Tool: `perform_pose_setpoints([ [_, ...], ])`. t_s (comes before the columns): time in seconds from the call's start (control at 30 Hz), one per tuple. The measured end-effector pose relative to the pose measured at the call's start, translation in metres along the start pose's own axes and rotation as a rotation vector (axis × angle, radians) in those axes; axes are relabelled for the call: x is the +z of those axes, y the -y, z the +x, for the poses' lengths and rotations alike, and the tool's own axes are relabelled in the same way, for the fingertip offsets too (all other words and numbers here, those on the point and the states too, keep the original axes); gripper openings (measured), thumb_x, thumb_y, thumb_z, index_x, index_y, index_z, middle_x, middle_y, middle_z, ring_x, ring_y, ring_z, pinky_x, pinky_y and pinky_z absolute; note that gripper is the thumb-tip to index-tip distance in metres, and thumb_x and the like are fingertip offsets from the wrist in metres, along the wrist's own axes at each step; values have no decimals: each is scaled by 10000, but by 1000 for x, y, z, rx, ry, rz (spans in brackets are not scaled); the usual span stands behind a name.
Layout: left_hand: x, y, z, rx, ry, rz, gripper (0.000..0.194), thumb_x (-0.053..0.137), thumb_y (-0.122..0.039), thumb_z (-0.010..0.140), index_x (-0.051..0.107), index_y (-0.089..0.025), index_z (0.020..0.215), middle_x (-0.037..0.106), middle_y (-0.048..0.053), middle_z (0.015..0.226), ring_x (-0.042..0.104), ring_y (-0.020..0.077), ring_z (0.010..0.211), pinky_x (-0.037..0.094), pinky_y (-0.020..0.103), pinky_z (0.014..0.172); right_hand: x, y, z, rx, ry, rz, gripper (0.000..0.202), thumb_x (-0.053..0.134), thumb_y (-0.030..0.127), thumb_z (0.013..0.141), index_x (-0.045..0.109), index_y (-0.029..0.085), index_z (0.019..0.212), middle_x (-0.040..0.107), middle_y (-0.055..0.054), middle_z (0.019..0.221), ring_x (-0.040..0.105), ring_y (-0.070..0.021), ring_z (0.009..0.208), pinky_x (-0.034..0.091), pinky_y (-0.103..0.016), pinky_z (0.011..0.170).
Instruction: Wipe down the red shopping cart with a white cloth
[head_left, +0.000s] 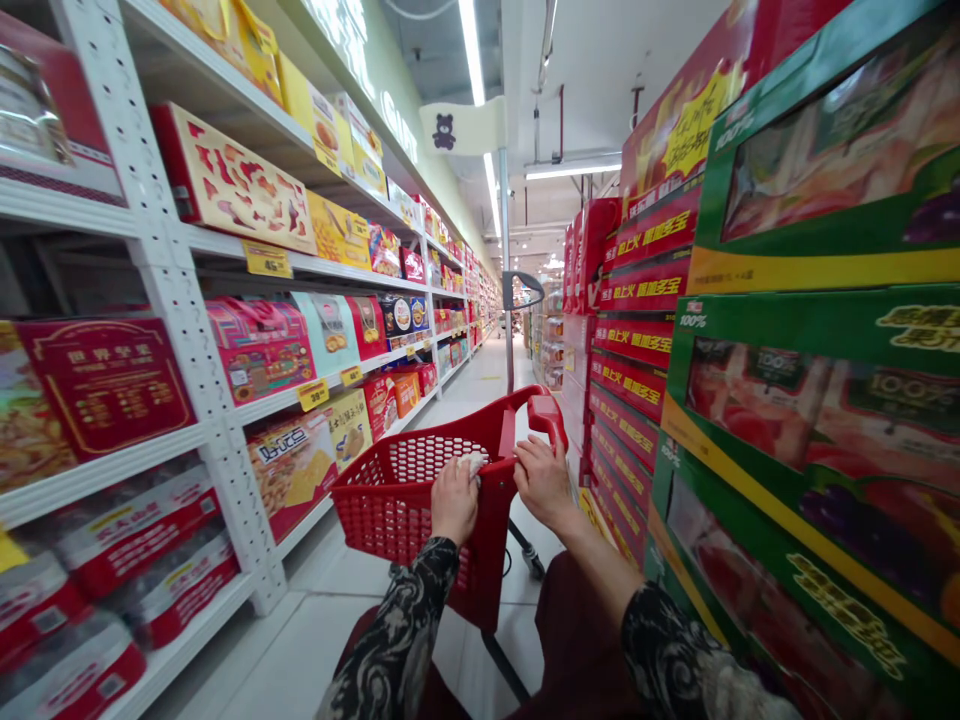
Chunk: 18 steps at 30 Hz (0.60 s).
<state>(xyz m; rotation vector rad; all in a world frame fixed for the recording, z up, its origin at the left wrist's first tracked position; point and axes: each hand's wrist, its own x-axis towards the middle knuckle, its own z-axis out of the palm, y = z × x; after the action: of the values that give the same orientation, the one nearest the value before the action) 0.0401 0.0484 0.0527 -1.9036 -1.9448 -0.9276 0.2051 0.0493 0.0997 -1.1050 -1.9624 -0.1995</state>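
Note:
A small red shopping cart (405, 520) with a perforated plastic basket stands right in front of me, slightly turned. My left hand (454, 500) is closed on a crumpled white tissue (478, 462) and rests at the basket's near rim. Its fingertips are partly hidden. To the right, my right hand (543, 478) grips the cart's near right rim, just below the raised red handle (546, 412). A metal pole (505, 220) rises from the cart, with a pale bear-print flag (463, 127) at its top and a dark grey loop partway up.
White shelving (206, 400) lines the left side with boxed snacks and packed bottles. On the right, stacked green juice cartons (750, 310) and red drink cases (626, 345) stand close to the cart. The tiled aisle floor (489, 365) runs ahead between them.

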Motion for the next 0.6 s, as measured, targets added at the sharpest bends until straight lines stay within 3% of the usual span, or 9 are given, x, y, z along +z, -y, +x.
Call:
perform_pose_setpoints([
  [0.1,0,-4,0,-2,34,-11,376,353,-204,866,491,-128,1207,487,149,1301,456,233,1172,378,401,985,-2,-3,1,23,28,-20,299,434,171,822,647,191,1031,642,-75,1128,481,-250,1160,163,-511,1060],
  [0.27,-3,-39,10,152,56,-76,402,387,-187,851,457,-148,1245,452,130,1345,395,225,1240,337,398,1023,-1,-11,-2,33,33,-49,293,434,159,823,644,203,1023,646,-68,1121,485,-253,1148,125,-546,1061],
  [0.37,-6,-52,17,170,100,-84,398,409,-226,849,457,-165,1239,462,122,1336,406,230,1231,348,405,1007,1,-16,-4,37,27,-42,297,441,165,823,637,216,1039,636,-69,1138,472,-256,1164,126,-562,1056],
  [0.6,-13,-35,16,30,225,-6,415,426,-281,828,449,-192,1233,506,92,1276,471,236,1137,380,401,941,4,-31,-1,5,11,-39,314,421,145,823,635,203,1044,635,-67,1135,456,-245,1192,121,-550,1067],
])
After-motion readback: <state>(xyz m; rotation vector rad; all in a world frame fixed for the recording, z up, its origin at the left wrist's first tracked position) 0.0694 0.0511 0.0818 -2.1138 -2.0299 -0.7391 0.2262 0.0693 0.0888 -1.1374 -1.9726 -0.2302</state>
